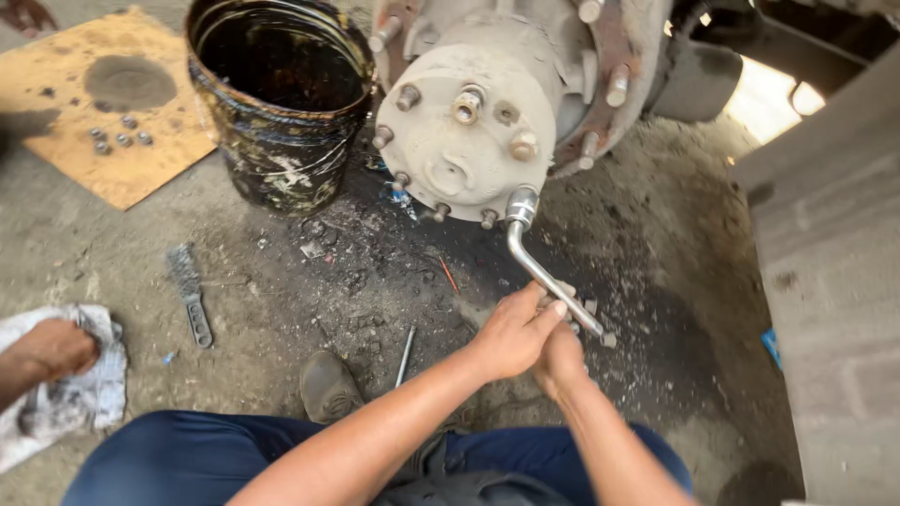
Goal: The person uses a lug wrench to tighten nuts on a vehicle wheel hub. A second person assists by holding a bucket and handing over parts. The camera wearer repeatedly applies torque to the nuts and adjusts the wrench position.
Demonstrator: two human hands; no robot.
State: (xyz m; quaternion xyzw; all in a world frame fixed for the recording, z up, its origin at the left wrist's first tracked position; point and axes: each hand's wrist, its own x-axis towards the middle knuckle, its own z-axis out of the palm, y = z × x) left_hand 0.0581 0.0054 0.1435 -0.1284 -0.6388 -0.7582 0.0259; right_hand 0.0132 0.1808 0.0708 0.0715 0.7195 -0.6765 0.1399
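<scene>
A grey, dusty wheel hub [469,122] with studs around its flange hangs just above the oily ground. A bent metal socket wrench [532,262] sits on a nut at the hub's lower right edge. Its handle slopes down to the right, toward me. My left hand [511,330] is wrapped around the handle's lower part. My right hand [561,358] grips the handle just below and behind the left, and is partly hidden by it. The wrench's tip [600,330] sticks out past both hands.
A grimy black bucket [281,103] stands left of the hub. Cardboard [56,84] at the far left carries several loose nuts [117,136]. A wire brush [189,295] and thin rod [405,356] lie on the ground. Another person's hand [52,349] rests on a rag [75,398]. A concrete wall [834,281] rises at the right.
</scene>
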